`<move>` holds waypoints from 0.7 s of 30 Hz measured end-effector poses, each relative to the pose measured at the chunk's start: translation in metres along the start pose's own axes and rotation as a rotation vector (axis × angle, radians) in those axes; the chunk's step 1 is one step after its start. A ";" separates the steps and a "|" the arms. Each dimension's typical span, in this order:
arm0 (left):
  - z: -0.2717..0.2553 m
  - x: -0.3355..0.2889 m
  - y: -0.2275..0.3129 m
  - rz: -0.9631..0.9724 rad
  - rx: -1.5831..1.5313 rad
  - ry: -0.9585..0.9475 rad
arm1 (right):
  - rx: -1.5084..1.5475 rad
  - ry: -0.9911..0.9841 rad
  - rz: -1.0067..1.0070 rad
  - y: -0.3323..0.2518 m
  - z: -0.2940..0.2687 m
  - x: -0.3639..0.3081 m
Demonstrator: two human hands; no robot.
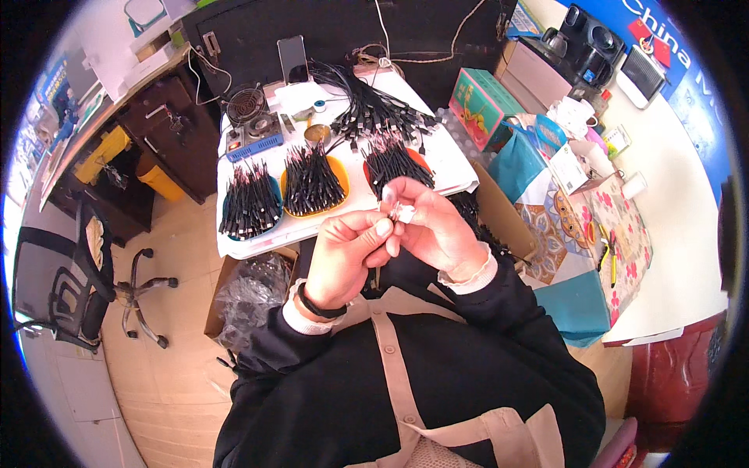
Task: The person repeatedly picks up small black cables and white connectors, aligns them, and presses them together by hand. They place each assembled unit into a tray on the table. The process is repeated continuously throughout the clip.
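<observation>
In front of my chest, my left hand [347, 251] and my right hand [438, 228] meet with their fingertips pinched together. Between the right thumb and fingers shows a small white piece [402, 212], too small to name. The left fingers close on a thin end right beside it, mostly hidden by the fingertips. Just beyond, short black cables with pinkish wire ends stand bunched in a blue tray [278, 189], a yellow tray [344, 178] and a red tray [426, 162]. My right hand is nearest to the red tray.
A white table [248, 247] holds a blue fan device [253, 143], a phone [293, 59], a round tin [317, 132] and a loose heap of black cables [382, 113]. Boxes flank its front, one with clear plastic bags [253, 288]. Rightward are a cluttered worktop and yellow-handled tool [613, 261].
</observation>
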State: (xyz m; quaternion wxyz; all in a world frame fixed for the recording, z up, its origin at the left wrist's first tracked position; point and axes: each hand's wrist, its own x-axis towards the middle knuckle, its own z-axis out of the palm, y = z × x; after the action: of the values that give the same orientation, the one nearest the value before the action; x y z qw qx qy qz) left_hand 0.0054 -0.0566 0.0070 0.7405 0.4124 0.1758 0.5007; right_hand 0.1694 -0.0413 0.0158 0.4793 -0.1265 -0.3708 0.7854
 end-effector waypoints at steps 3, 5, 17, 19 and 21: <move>-0.003 -0.003 0.002 -0.048 -0.006 -0.043 | -0.165 -0.003 -0.023 -0.006 0.001 -0.006; -0.005 -0.004 0.002 -0.043 0.016 -0.066 | -0.153 0.005 0.026 -0.007 0.002 -0.006; -0.016 0.000 -0.005 -0.106 0.040 -0.037 | -0.189 0.081 0.084 -0.001 -0.009 -0.001; -0.017 0.001 -0.009 -0.104 0.017 -0.008 | -0.087 0.034 0.074 0.005 -0.013 0.000; -0.019 0.002 -0.010 -0.116 0.008 -0.007 | -0.114 0.052 0.055 0.010 -0.016 0.001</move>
State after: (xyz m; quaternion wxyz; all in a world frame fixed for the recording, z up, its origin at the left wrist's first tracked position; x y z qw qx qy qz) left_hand -0.0008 -0.0476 -0.0119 0.7674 0.4062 0.1987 0.4546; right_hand 0.1715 -0.0359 -0.0020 0.4590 -0.1841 -0.3989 0.7722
